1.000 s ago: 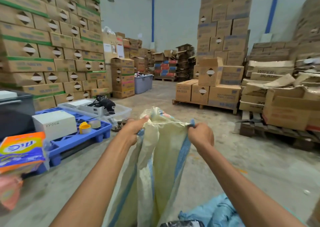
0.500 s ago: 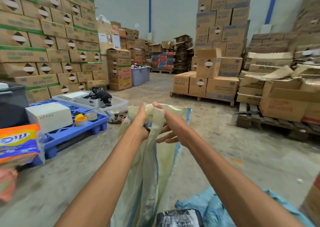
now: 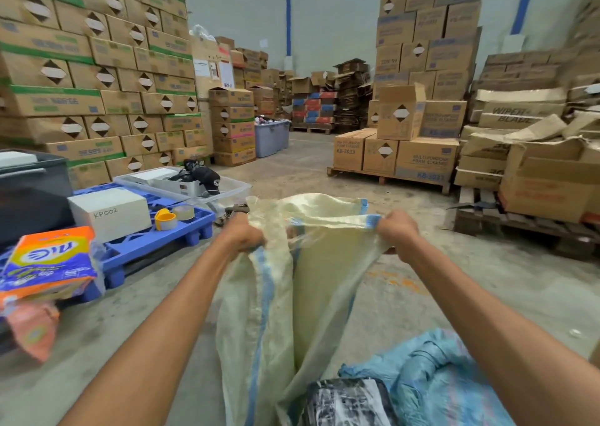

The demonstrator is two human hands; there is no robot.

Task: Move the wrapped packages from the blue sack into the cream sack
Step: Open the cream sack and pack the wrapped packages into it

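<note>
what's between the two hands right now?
Head view: the cream sack's mouth edge, stretched between left hand and right hand.

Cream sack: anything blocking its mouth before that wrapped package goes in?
Nothing visible. The left hand and right hand grip the cream sack mouth apart; the wrapped package lies just beside it.

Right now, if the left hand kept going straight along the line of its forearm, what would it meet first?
Probably the sandals on the floor just past the left hand, which grips the cream sack by its rim. Beyond them lies the clear tray. Depth is hard to judge from this head view.
</note>
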